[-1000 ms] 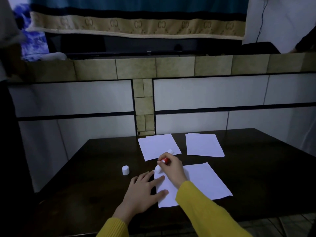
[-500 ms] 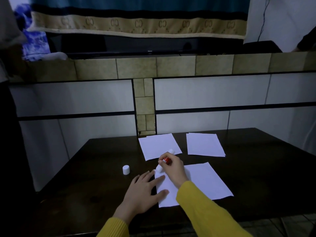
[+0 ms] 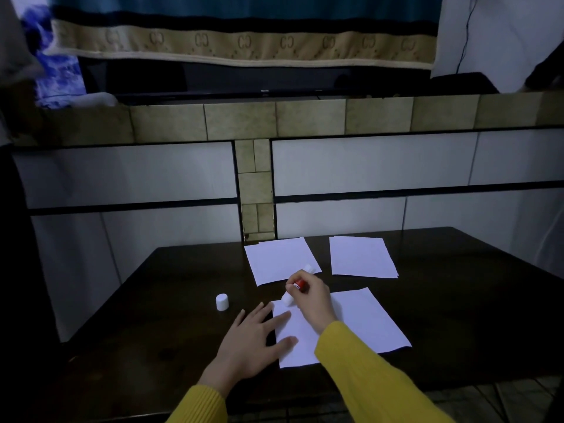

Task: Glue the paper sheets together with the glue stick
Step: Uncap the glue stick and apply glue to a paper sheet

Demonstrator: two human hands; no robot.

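A person in yellow sleeves (image 3: 372, 380) works at a dark wooden table (image 3: 457, 300). The right hand (image 3: 311, 296) grips a red-and-white glue stick (image 3: 298, 285), its lower end on the near paper sheet's (image 3: 366, 325) far left corner. The left hand (image 3: 253, 340) lies flat, fingers spread, with fingertips on that sheet's left edge. A white cap (image 3: 222, 301) stands to the left. Two more paper sheets (image 3: 280, 259) (image 3: 360, 256) lie beyond, before a tiled wall (image 3: 366, 166).

Beyond the fingers we see a dark wooden counter (image 3: 457, 300) set against a wall of white panels (image 3: 366, 166) with black strips, topped by a band of tan tiles (image 3: 308, 117). Above hangs a blue curtain (image 3: 244, 13) with a beige patterned border. The light is dim.
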